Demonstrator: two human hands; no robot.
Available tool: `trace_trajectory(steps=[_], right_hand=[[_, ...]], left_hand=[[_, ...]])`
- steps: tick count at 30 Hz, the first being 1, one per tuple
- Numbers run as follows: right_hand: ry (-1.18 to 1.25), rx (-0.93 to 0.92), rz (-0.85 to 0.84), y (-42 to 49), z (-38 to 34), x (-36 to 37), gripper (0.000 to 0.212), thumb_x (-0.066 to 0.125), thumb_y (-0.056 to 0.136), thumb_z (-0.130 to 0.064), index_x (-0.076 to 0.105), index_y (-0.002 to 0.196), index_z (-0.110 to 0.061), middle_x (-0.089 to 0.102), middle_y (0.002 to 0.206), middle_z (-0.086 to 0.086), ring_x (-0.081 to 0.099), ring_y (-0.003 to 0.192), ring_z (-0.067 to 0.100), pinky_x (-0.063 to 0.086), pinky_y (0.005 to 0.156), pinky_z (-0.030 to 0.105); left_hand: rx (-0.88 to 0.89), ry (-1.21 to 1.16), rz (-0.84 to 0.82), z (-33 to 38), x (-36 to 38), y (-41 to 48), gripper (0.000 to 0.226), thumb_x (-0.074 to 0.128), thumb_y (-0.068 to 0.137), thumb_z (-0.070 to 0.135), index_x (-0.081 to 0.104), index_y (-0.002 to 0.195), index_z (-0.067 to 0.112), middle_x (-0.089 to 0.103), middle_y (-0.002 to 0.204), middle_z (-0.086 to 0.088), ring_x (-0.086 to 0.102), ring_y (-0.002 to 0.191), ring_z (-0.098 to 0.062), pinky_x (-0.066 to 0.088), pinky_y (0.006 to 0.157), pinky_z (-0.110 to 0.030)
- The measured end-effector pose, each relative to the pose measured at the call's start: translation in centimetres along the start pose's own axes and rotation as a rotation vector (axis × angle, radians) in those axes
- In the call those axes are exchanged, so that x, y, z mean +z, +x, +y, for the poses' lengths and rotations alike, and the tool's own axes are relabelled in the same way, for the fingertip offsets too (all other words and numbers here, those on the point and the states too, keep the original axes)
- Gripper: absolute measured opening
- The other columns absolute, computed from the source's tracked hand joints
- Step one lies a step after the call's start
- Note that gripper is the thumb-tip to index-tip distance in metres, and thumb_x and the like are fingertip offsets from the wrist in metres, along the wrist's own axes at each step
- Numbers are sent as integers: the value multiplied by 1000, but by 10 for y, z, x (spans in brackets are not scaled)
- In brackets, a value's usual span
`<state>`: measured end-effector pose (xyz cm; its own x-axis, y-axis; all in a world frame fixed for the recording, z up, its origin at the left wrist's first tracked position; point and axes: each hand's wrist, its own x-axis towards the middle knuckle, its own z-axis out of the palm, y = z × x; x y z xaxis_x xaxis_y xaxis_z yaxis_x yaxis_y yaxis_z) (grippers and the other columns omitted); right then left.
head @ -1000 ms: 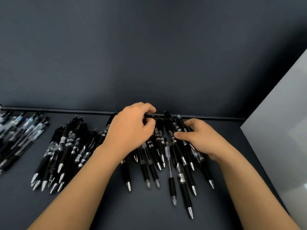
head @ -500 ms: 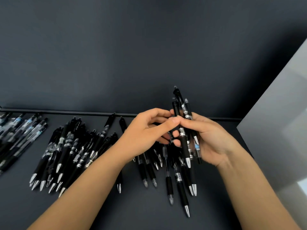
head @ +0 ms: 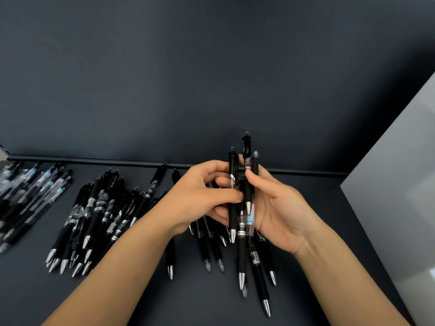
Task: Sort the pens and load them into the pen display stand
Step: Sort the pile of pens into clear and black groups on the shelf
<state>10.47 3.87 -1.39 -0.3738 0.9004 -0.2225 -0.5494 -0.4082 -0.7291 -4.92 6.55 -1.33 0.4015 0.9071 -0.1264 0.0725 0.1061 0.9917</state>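
Note:
My right hand [head: 280,208] holds a small bunch of black pens [head: 247,182] upright above the dark table, tips down. My left hand [head: 200,198] pinches one black pen [head: 233,168] of that bunch between thumb and fingers. Below both hands several loose black pens [head: 242,262] lie on the table with their silver tips toward me. A sorted pile of black pens [head: 94,220] lies to the left. A further group of pens with clear barrels [head: 30,196] lies at the far left. No pen display stand is in view.
The dark table [head: 164,302] ends at a black rail [head: 94,161] along the back, with a dark wall behind. A pale grey panel [head: 400,196] rises at the right edge.
Both hands rose off the loose pile with several pens gathered in the right hand. The left hand shifted from the table pile onto one pen of the held bunch.

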Motion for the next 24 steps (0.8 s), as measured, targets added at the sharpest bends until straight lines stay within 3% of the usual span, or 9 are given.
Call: trace_trajectory(steps=[3, 7, 11, 14, 17, 21, 24], right_hand=[[-6, -23, -14, -1, -1, -2, 39, 52, 87, -12, 58, 126, -14, 65, 116, 19, 67, 98, 32, 57, 79, 49], [-47, -39, -2, -1, 1, 8, 37, 52, 89, -5, 59, 125, -10, 66, 118, 17, 66, 105, 33, 58, 79, 48], [-153, -31, 46, 4, 14, 28, 34, 55, 90, -3, 57, 123, -8, 70, 108, 15, 70, 91, 29, 60, 70, 45], [-204, -41, 75, 9, 25, 54, 31, 61, 87, -3, 58, 117, -7, 70, 97, 18, 70, 81, 27, 60, 63, 41], [-434, -106, 213, 23, 39, 79, 27, 64, 88, -5, 56, 113, -11, 65, 86, 11, 66, 57, 18, 56, 48, 30], [-629, -203, 364, 51, 65, 106, 21, 60, 94, -17, 53, 112, -10, 59, 79, 7, 50, 37, 13, 36, 31, 20], [-706, -281, 414, 68, 77, 122, 11, 51, 98, -20, 54, 99, -9, 56, 66, 3, 42, 31, 14, 28, 28, 18]], left_hand=[[-10, -17, -1, 4, 0, -1, 39, 70, 79, -4, 62, 114, 14, 70, 98, -3, 71, 75, -34, 59, 58, -42], [7, 31, 59, 15, -6, -10, 26, 64, 86, 0, 63, 110, 10, 70, 96, -12, 68, 72, -25, 60, 58, -38], [23, 92, 129, 20, -24, -29, 16, 63, 90, 5, 63, 105, 3, 69, 87, -19, 67, 62, -26, 60, 56, -38], [35, 146, 149, 27, -54, -47, 6, 66, 88, 11, 66, 93, 8, 70, 74, -10, 67, 56, -24, 59, 55, -32], [85, 179, 248, 32, -95, -59, 6, 71, 83, 14, 65, 83, 12, 68, 67, -3, 61, 46, -17, 54, 50, -27], [35, 434, 358, 22, -152, -53, 23, 82, 71, 30, 66, 77, 14, 64, 58, 0, 48, 41, -11, 41, 51, -25], [-49, 768, 327, 2, -163, -43, 33, 82, 64, 47, 62, 78, 24, 67, 63, 9, 61, 61, -9, 48, 65, -29]])
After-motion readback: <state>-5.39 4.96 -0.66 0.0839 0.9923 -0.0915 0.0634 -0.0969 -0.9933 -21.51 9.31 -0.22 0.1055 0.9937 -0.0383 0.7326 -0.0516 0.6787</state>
